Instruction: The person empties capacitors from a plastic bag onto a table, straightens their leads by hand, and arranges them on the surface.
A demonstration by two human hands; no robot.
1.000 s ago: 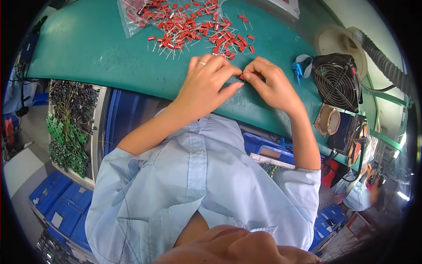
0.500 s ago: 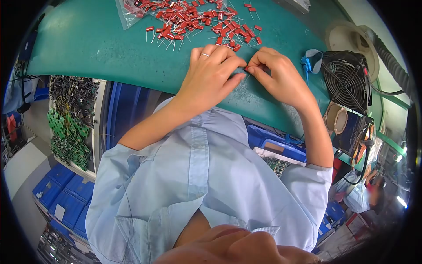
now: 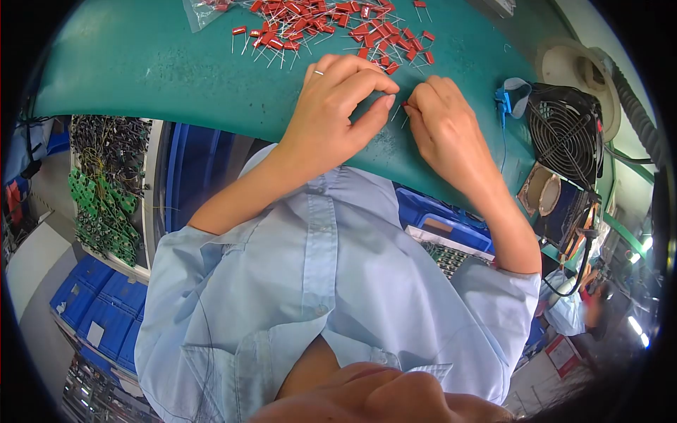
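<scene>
My right hand [image 3: 446,130] pinches a small red capacitor [image 3: 405,104] between thumb and fingertips; most of its body is hidden, and its thin wire leads point down toward me. Just to the left, my left hand [image 3: 338,106], with a ring on one finger, has its thumb and forefinger tips brought together. Whether anything sits between them is too small to tell. Beyond both hands lies a loose pile of red capacitors [image 3: 384,34] with long silvery leads, on the green mat [image 3: 155,77].
A clear plastic bag [image 3: 202,13] lies at the far edge of the pile. To the right stand a black fan [image 3: 564,130] and a blue clip with a strap [image 3: 503,101]. Green circuit boards [image 3: 106,218] fill a rack at left. Blue bins [image 3: 451,222] sit below the mat.
My left thumb and forefinger have closed together and drawn slightly away from the capacitor. My right hand has shifted a little right, still pinching it, and its fingers have curled in more.
</scene>
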